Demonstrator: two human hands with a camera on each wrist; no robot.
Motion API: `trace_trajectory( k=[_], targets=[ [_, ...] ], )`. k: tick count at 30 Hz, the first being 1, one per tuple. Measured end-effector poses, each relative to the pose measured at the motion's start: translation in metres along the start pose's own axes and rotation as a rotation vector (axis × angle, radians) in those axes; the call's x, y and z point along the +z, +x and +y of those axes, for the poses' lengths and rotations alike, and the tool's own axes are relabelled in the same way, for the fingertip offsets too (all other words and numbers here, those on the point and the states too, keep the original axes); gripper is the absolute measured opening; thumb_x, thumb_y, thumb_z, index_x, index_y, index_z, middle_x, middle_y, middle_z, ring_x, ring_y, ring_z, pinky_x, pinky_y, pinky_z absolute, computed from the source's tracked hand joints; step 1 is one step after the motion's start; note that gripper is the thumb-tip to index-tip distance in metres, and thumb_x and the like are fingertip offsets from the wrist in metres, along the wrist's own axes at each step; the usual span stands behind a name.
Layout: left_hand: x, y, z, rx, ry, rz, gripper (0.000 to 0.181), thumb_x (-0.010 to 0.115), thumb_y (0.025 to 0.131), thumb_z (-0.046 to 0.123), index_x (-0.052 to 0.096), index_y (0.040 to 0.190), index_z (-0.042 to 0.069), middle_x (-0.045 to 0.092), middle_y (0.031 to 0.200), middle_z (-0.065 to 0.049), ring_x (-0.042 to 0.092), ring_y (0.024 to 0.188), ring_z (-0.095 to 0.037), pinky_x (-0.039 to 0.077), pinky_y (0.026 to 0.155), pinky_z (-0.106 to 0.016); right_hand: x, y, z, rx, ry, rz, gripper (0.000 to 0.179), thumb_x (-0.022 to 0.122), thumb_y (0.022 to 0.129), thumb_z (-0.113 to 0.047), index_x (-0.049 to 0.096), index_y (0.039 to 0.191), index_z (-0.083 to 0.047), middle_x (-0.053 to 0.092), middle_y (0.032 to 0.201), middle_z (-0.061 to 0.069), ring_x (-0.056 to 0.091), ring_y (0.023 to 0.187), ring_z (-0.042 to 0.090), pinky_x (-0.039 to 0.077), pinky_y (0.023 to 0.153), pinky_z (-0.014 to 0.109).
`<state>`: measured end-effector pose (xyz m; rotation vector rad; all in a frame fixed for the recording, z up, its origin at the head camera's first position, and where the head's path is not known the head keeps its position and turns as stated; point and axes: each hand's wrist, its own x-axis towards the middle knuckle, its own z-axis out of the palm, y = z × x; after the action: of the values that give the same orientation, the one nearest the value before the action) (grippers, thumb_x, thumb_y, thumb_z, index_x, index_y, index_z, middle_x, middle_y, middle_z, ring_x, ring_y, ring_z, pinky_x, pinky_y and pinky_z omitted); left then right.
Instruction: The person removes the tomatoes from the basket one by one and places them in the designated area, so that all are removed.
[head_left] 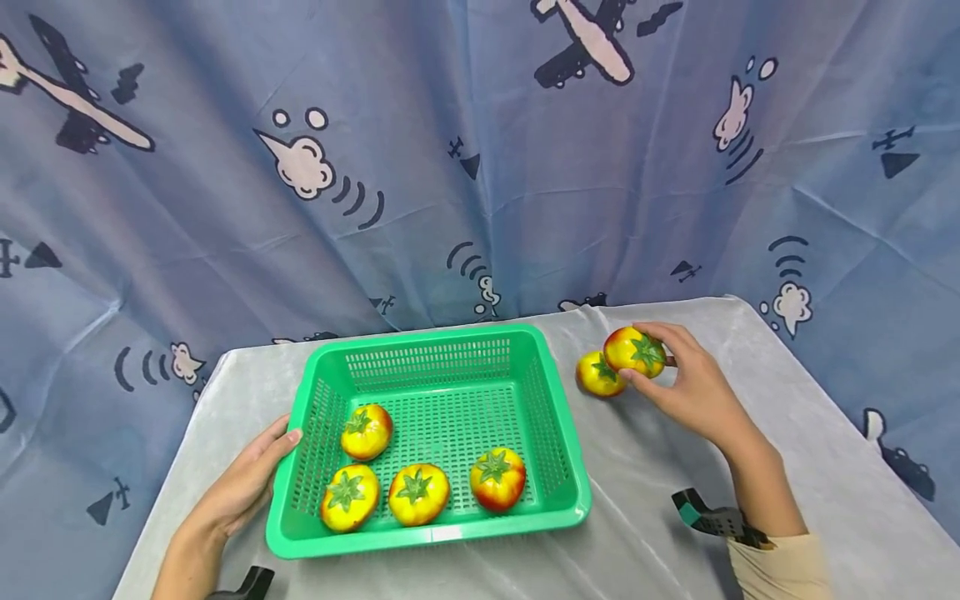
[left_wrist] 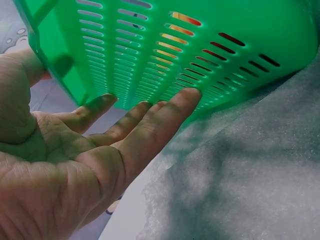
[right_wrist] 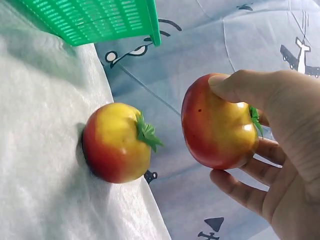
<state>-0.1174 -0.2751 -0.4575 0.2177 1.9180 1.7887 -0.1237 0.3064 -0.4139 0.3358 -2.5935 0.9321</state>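
Observation:
My right hand point(head_left: 692, 385) holds a yellow-and-red tomato point(head_left: 634, 352) between thumb and fingers, its green leafy top showing. In the right wrist view that tomato point(right_wrist: 220, 122) is raised off the cloth. Just beside it, a second tomato point(head_left: 599, 374) lies on the table. At the left end of a green plastic basket point(head_left: 555, 417), my left hand point(head_left: 243, 475) grips the rim, thumb over the edge. The left wrist view shows the fingers point(left_wrist: 165, 117) against the slotted outer wall. Several tomatoes lie inside the basket, one of them point(head_left: 498, 480) toward its right.
A pale grey cloth point(head_left: 637, 517) covers the table under the basket. Behind the table's far edge hangs a blue curtain point(head_left: 420, 167) printed with planes and clouds. Dark straps point(head_left: 720, 521) sit at the wrists.

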Motion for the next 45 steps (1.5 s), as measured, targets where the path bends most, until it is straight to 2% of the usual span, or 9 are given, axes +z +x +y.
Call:
trace_trajectory(
  k=[14,17,20,23,27,29,31,38,45],
  targets=[
    [0.001,0.002,-0.002,0.001,0.022,0.013,0.071,0.035,0.117,0.033,0.000,0.168,-0.003,0.058,0.146,-0.020,0.072,0.118,-0.013,0.063,0.099,-0.040,-0.004,-0.006,0.033,0.114,-0.026,-0.019,0.064,0.083,0.093,-0.018,0.055,0.148,-0.002,0.055,0.145,0.026,0.057,0.123,0.043,0.033,0.083,-0.002],
    [0.001,0.000,-0.001,0.002,0.021,0.028,0.071,0.035,0.117,0.033,0.000,0.168,-0.003,0.058,0.145,-0.020,0.073,0.116,-0.014,0.064,0.098,-0.040,-0.003,-0.005,0.038,0.122,-0.033,-0.039,0.064,0.082,0.094,-0.020,0.054,0.149,-0.001,0.055,0.145,0.028,0.056,0.124,0.045,0.045,0.086,0.009],
    [0.002,0.001,-0.001,0.008,0.018,0.019,0.072,0.036,0.117,0.034,0.000,0.168,-0.002,0.060,0.144,-0.017,0.073,0.117,-0.015,0.064,0.097,-0.041,-0.003,-0.006,0.042,0.142,-0.033,-0.058,0.065,0.081,0.095,-0.020,0.052,0.149,0.001,0.053,0.145,0.030,0.055,0.125,0.048,0.060,0.090,0.038],
    [0.002,0.004,-0.002,0.023,0.002,-0.005,0.072,0.036,0.117,0.034,0.000,0.168,-0.002,0.063,0.140,-0.008,0.073,0.118,-0.016,0.064,0.097,-0.042,-0.003,-0.008,0.047,0.162,-0.043,-0.062,0.065,0.081,0.096,-0.020,0.052,0.150,0.001,0.052,0.145,0.031,0.055,0.124,0.049,0.058,0.089,0.051],
    [0.000,0.004,-0.003,0.041,-0.017,-0.025,0.071,0.034,0.118,0.032,-0.002,0.167,-0.005,0.068,0.133,0.005,0.074,0.117,-0.016,0.064,0.096,-0.042,0.000,-0.009,0.054,0.167,-0.040,-0.072,0.065,0.079,0.097,-0.021,0.050,0.151,0.002,0.051,0.145,0.032,0.055,0.124,0.050,0.057,0.090,0.055],
    [-0.001,0.003,-0.003,0.042,-0.019,-0.029,0.071,0.034,0.118,0.031,-0.002,0.166,-0.005,0.068,0.132,0.007,0.074,0.117,-0.016,0.064,0.096,-0.043,0.005,-0.009,0.057,0.165,-0.032,-0.080,0.065,0.079,0.097,-0.020,0.049,0.151,0.003,0.050,0.145,0.034,0.054,0.125,0.052,0.055,0.092,0.066],
    [-0.001,0.002,-0.004,0.040,-0.015,-0.025,0.071,0.034,0.118,0.031,-0.003,0.166,-0.005,0.067,0.132,0.005,0.074,0.117,-0.016,0.064,0.096,-0.043,0.008,-0.009,0.060,0.165,-0.027,-0.082,0.065,0.079,0.097,-0.018,0.049,0.150,0.005,0.049,0.146,0.035,0.053,0.126,0.053,0.052,0.095,0.072],
    [0.000,0.000,-0.003,0.009,0.007,0.021,0.072,0.036,0.117,0.034,0.001,0.167,-0.003,0.064,0.138,-0.008,0.074,0.115,-0.015,0.064,0.097,-0.042,0.015,-0.010,0.065,0.165,-0.047,-0.102,0.065,0.080,0.095,-0.017,0.050,0.148,0.007,0.049,0.146,0.036,0.048,0.133,0.056,0.043,0.104,0.077],
    [0.000,0.001,-0.003,0.017,-0.005,-0.004,0.070,0.035,0.117,0.033,0.003,0.166,-0.005,0.069,0.131,0.002,0.075,0.115,-0.016,0.064,0.095,-0.045,0.019,-0.012,0.071,0.172,-0.056,-0.126,0.064,0.079,0.096,-0.016,0.050,0.148,0.007,0.049,0.145,0.036,0.049,0.131,0.056,0.041,0.106,0.077]
  ],
)
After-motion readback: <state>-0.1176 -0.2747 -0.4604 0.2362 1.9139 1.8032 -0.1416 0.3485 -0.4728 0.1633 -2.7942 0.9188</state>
